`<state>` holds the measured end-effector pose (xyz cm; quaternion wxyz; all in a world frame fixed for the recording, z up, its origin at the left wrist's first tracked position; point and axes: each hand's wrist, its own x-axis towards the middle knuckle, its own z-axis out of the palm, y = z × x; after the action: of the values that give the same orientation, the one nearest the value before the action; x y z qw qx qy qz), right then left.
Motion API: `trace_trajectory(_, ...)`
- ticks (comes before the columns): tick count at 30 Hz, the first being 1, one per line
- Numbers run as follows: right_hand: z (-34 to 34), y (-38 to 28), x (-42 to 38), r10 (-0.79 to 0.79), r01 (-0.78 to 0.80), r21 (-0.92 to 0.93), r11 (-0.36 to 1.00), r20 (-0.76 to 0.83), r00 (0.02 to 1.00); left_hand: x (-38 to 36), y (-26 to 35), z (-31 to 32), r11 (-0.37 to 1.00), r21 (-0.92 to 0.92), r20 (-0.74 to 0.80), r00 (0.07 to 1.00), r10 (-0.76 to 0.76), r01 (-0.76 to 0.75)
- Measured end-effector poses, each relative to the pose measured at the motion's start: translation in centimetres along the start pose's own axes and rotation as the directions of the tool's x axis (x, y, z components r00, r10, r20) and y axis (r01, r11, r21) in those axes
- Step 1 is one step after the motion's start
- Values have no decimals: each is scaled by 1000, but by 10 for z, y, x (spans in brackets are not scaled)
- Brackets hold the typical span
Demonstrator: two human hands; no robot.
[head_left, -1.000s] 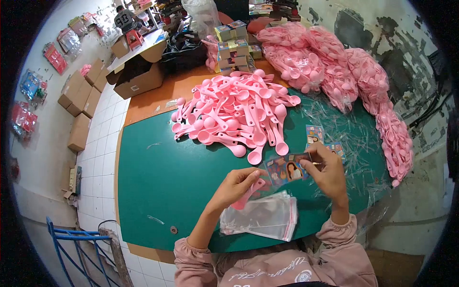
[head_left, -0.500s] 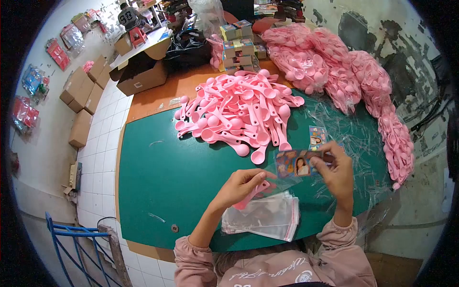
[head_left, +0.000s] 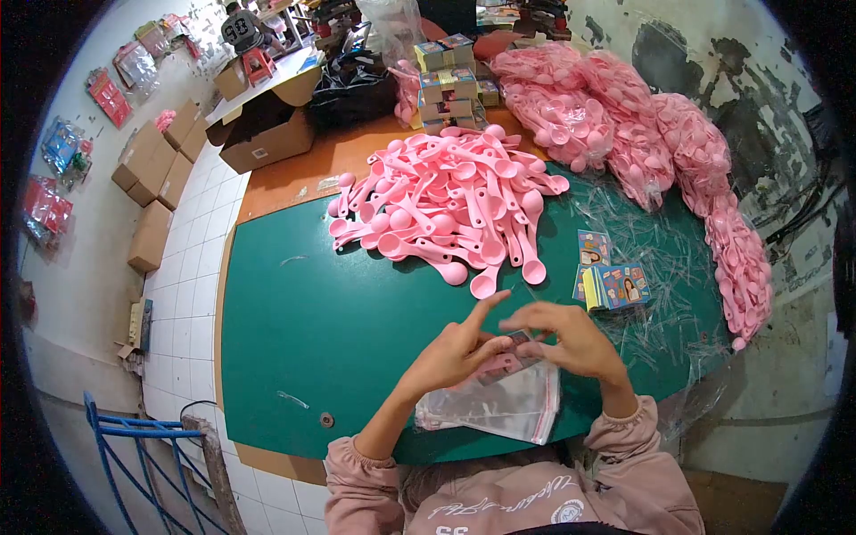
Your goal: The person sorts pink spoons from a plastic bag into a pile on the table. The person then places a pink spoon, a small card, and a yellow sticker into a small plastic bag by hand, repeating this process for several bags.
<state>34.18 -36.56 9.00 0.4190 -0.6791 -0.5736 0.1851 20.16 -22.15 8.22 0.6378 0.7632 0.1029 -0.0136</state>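
Near the front of the green table (head_left: 294, 357), my left hand (head_left: 453, 355) is closed on a clear bag that has a pink spoon (head_left: 499, 366) in it. My right hand (head_left: 571, 343) pinches the same bag from the other side, with a dark edge of a card showing between the hands. Just below them lies a stack of clear plastic bags (head_left: 490, 410). Printed cards (head_left: 624, 287) rest on the table to the right of my hands. Beyond my hands spreads a large heap of loose pink spoons (head_left: 446, 205).
Bagged pink spoons (head_left: 624, 125) line the back right and right edge. Card bundles (head_left: 448, 85) are stacked at the back. Plastic strips (head_left: 660, 241) litter the right side. An open carton (head_left: 267, 143) stands at the back left; a person (head_left: 242, 28) sits far behind.
My right hand has moved left and down with the card to the bag at my left hand. The card pile it covered now shows. My left hand has shifted slightly right.
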Motion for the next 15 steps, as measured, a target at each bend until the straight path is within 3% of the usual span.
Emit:
trace_trajectory(2,-3,0,-7,227,-264,244,933,169,959,-5,4,-1,992,124,-26,999,-31,34)
trace_trajectory(3,-4,-1,-9,229,-265,243,933,167,959,-8,3,-6,992,123,-24,999,-29,32)
trace_trajectory(5,-6,-2,-14,392,-380,254,890,1,920,-16,-2,-19,932,309,130,979,157,-190)
trace_trajectory(9,-8,-1,-19,333,-335,303,892,61,941,-16,-9,-27,955,229,161,975,151,-186)
trace_trajectory(12,-8,-13,-23,330,-335,406,850,83,940,-20,0,-16,976,194,144,987,71,-99)
trace_trajectory(13,-8,-18,-24,335,-314,281,907,-27,942,-23,-1,-4,924,336,-131,962,240,-185)
trace_trajectory(14,-7,-21,-26,325,-305,150,941,-137,936,-29,-2,9,846,487,-361,833,419,-214)
trace_trajectory(15,-2,-24,-28,330,-309,151,939,-138,934,-39,-3,21,848,485,-358,836,417,-215)
